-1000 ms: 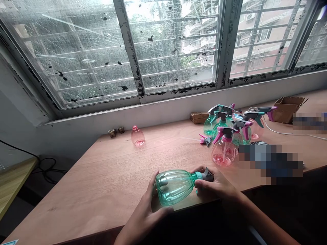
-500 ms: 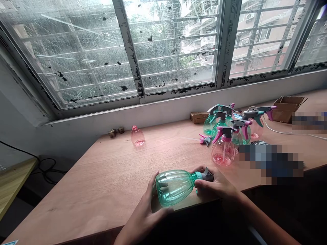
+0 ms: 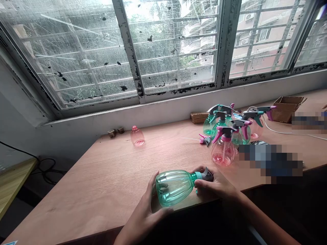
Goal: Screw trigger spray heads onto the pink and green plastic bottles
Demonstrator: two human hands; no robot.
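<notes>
Head view: left hand point(image 3: 146, 212) cups the green bottle point(image 3: 175, 186) lying at the table point(image 3: 102, 183) edge, right hand point(image 3: 217, 187) grips its spray head point(image 3: 207, 175). Loosened, it could roll off

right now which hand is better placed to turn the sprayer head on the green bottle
Right, probably. The right hand covers the grey sprayer head at the neck; the left hand cradles the green bottle by its body, steadying it.

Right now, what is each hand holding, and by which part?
One green spray bottle lying sideways on the table: the left hand cups its round body, the right hand grips the grey spray head.
</notes>
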